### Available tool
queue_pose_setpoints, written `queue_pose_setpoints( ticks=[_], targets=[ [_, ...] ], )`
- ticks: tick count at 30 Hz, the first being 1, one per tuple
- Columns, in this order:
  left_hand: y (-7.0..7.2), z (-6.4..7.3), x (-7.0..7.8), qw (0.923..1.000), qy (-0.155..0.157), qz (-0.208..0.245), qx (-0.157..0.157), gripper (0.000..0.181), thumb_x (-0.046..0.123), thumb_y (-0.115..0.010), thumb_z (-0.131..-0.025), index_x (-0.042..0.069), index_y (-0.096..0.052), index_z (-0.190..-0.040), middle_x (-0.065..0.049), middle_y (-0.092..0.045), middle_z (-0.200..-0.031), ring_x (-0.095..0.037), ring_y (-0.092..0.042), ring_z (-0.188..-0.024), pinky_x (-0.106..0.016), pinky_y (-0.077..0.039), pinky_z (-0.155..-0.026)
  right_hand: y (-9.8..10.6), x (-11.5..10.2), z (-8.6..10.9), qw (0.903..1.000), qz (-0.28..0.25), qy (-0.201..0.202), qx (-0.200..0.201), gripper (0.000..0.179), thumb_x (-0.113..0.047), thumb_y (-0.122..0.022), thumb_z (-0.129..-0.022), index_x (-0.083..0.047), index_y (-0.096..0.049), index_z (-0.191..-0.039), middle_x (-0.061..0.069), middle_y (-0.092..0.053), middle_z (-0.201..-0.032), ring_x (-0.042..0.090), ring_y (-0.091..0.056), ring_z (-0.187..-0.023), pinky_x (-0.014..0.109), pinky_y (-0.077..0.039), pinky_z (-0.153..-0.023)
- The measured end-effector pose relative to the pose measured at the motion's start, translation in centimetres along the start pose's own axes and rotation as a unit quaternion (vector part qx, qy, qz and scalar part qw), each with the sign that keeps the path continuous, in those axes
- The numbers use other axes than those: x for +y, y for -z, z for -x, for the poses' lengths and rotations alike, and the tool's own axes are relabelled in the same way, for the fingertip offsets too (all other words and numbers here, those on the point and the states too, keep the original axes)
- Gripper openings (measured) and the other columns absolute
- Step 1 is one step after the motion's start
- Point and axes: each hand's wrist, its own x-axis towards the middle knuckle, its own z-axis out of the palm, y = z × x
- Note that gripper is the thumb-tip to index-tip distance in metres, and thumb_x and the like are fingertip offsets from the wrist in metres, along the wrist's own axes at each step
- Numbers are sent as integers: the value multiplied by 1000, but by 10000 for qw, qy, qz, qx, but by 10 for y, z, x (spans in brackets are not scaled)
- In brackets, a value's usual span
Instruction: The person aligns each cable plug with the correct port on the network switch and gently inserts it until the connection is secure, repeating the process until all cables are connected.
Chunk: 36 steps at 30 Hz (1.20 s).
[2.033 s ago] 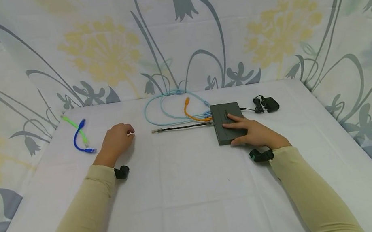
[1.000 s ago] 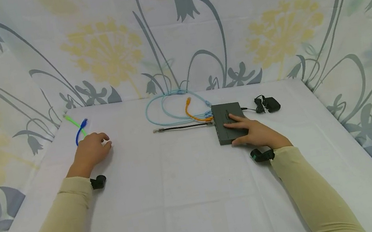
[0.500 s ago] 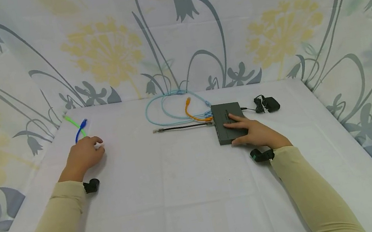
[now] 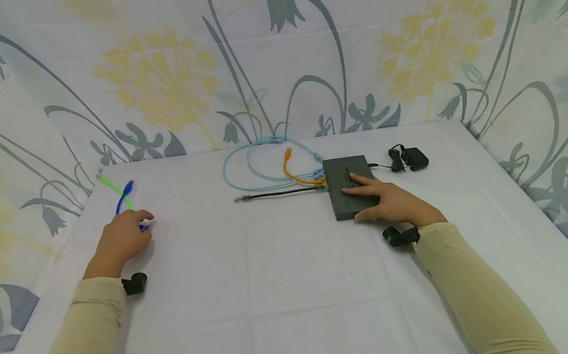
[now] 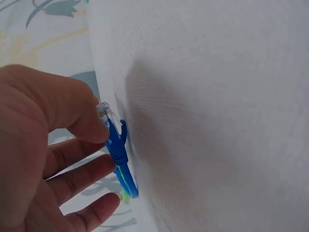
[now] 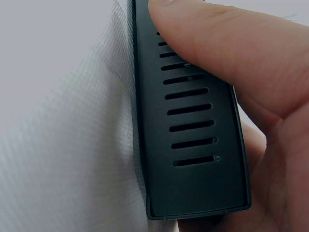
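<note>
At the left of the table, my left hand (image 4: 121, 240) pinches one plug of a short blue network cable (image 4: 123, 201). In the left wrist view, the thumb lies on the clear tip of the blue plug (image 5: 116, 144), while the other fingers spread below. Part of the cable is hidden behind the hand in the head view. A green network cable (image 4: 113, 183) crosses under the blue one. My right hand (image 4: 392, 204) holds a dark grey network switch (image 4: 347, 207), fingers spread over its top. Its thumb (image 5: 72, 104) counterpart presses the vented side (image 6: 193, 111) of the switch.
A black cable (image 4: 281, 194), an orange cable (image 4: 288, 170) and a looped light blue cable (image 4: 228, 167) run from the left side of the switch. A black power adapter (image 4: 415, 159) lies to its right, joined by a cord. Floral cloth hangs behind the white table.
My left hand has moved left to the blue cable and now pinches its near plug. The right hand stays on the switch.
</note>
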Motion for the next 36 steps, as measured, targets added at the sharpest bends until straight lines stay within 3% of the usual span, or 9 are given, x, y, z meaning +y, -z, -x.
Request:
queue_pose_setpoints(
  ticks=[8, 16, 32, 36],
  targets=[
    [-2, -2, -6, 9996, -9, 237, -173, 37, 0, -49, -87, -7, -58, -123, -34, -55, -125, -54, -46, -121, -63, -37, -103, 1, -1, 0, 10000, 13, 25, -17, 72, -54, -73, -80, -41, -42, -144, -15, -8, -163, 35, -9, -151, 62, -21, -115],
    [1, 0, -7, 9990, 207, 329, -213, 30, 5, -50, -94, -10, -59, -119, -33, -58, -120, -52, -52, -114, -62, -41, -98, 1, -1, 1, 10000, 33, 25, -32, 73, -53, -73, -80, -40, -42, -145, -15, -7, -163, 36, -9, -150, 62, -21, -115],
    [-4, -5, -3, 9988, -290, -278, 268, 27, 7, -55, -95, -2, -63, -119, -29, -59, -120, -50, -53, -114, -62, -42, -96, 0, 0, 2, 10000, 10, 16, 15, 72, -55, -73, -80, -42, -42, -143, -18, -8, -162, 32, -9, -151, 60, -22, -116],
    [-5, -6, -1, 9986, -366, -241, 283, 27, 7, -53, -96, -1, -63, -120, -28, -57, -119, -48, -52, -115, -62, -42, -97, 1, 0, 1, 10000, 26, 12, 8, 72, -55, -72, -80, -42, -42, -144, -18, -7, -162, 32, -9, -151, 60, -22, -116]
  ],
)
